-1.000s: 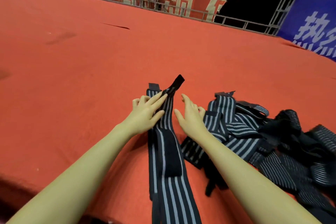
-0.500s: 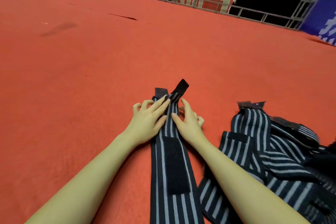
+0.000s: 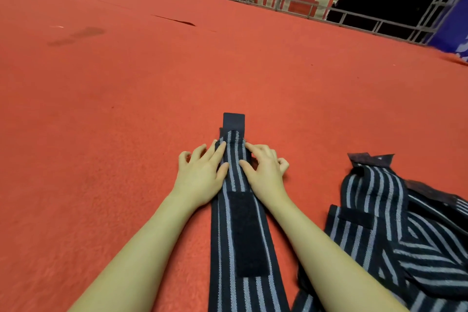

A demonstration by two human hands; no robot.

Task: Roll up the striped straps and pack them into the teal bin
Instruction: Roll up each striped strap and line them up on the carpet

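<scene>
Currently at roll start: one strap point(image 3: 236, 210) lies flat on the red carpet point(image 3: 126, 109), far end folded over. Left hand point(image 3: 200, 175) and right hand point(image 3: 263, 172) flank that end, fingers loosely bent, tips pressing its edges, not gripping. Spare straps point(image 3: 395, 230) heaped right. Bin not visible. Next: tuck fold tight, roll toward body, keeping edges aligned.

Wide bare red carpet point(image 3: 126, 109) lies open to the left of and beyond the flat striped strap point(image 3: 234, 159), so a hand could pass there freely up to the metal railing point(image 3: 278, 2) at the far edge. To the right, a loose heap of striped straps point(image 3: 395, 230) crowds the floor near the right forearm, leaving only a narrow strip of carpet between it and the flat strap.
</scene>
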